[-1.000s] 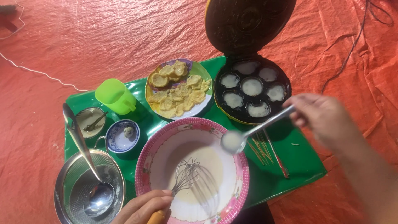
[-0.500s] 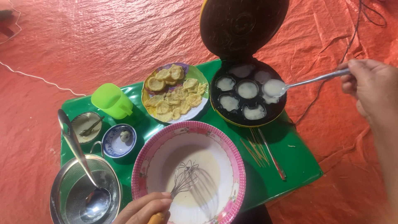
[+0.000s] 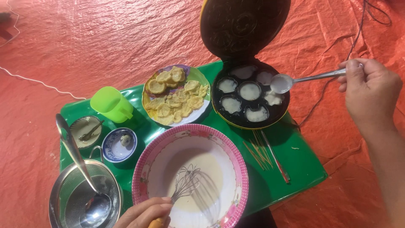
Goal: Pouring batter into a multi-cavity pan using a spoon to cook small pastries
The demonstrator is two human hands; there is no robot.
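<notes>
The right hand (image 3: 369, 90) is gripping a spoon (image 3: 310, 79) closed-fisted, its long axis lying level, bowl pointing left over the cake maker (image 3: 249, 100); the left hand (image 3: 143, 213) is clasping the whisk (image 3: 185, 188) in the bowl (image 3: 143, 177).

Bowl (image 3: 148, 177) near centre on tray (image 3: 303, 164), whisk (image 3: 187, 185) inside. Plate (image 3: 201, 110) of cakes (image 3: 175, 99) beyond it; cake maker (image 3: 249, 101) right of plate, spoon (image 3: 291, 81) over its moulds. Cup (image 3: 112, 104), 2 small dishes (image 3: 119, 145), strainer (image 3: 86, 198) left.
</notes>
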